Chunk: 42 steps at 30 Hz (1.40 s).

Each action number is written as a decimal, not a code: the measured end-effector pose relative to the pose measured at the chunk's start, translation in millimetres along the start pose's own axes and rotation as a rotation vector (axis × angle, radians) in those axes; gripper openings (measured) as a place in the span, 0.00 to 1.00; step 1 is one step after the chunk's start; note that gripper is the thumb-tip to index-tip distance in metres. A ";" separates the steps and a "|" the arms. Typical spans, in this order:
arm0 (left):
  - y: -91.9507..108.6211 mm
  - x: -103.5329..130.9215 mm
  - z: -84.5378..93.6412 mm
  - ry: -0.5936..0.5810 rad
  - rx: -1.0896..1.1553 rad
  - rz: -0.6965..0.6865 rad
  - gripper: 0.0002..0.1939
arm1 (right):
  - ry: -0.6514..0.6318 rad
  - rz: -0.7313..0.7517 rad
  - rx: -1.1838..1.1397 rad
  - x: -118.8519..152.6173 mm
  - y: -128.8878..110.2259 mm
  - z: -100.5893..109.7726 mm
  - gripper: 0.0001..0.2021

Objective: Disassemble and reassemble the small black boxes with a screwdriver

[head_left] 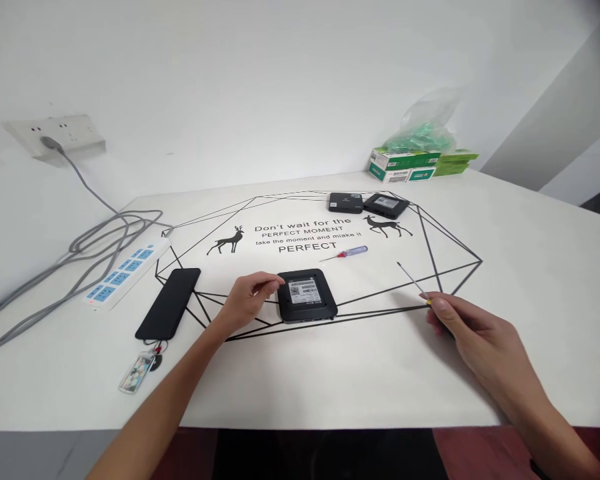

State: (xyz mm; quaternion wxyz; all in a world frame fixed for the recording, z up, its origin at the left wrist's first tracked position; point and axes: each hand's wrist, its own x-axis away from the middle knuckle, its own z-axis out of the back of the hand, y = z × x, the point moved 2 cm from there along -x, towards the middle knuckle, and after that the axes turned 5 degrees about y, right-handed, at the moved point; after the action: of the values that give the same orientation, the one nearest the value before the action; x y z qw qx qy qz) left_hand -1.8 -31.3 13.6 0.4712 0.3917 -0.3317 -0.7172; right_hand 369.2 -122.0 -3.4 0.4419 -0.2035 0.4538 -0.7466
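A black box (pixel 307 295) with a white label on its upper face lies on the white table. My left hand (pixel 249 298) is at the box's upper left corner, its thumb and forefinger drawn together; whether anything small is between them cannot be made out. Over the table to the right, my right hand (pixel 460 319) holds a screwdriver (pixel 413 281), its thin shaft pointing up and to the left, away from the fingers. A second screwdriver (pixel 353 252) with a clear purple handle and red collar lies behind the box.
Left of the box lie a black phone (pixel 169 304) with a keychain (pixel 137 371), a power strip (pixel 127 273) and a looped grey cable (pixel 83 257). Two more black boxes (pixel 346 203) sit farther back. Green and white cartons (pixel 403 165) with a plastic bag stand by the wall.
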 end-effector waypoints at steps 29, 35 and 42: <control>2.2 2.6 -8.4 -0.026 0.026 -0.027 0.06 | -0.004 -0.056 -0.004 -0.4 -0.5 -0.2 0.30; -6.8 4.3 -12.0 -0.002 -0.058 -0.232 0.09 | -0.010 -0.070 -0.006 0.7 -1.2 0.8 0.28; -7.9 6.9 -14.1 -0.025 -0.228 -0.357 0.12 | -0.041 -0.053 0.012 4.0 -6.1 2.6 0.24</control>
State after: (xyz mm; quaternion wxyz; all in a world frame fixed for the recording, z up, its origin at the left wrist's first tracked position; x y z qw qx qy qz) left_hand 5.6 -36.6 -1.5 0.3739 0.3795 -0.1795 -0.8270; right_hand 365.9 -125.5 2.8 0.4326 -0.2281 0.4346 -0.7563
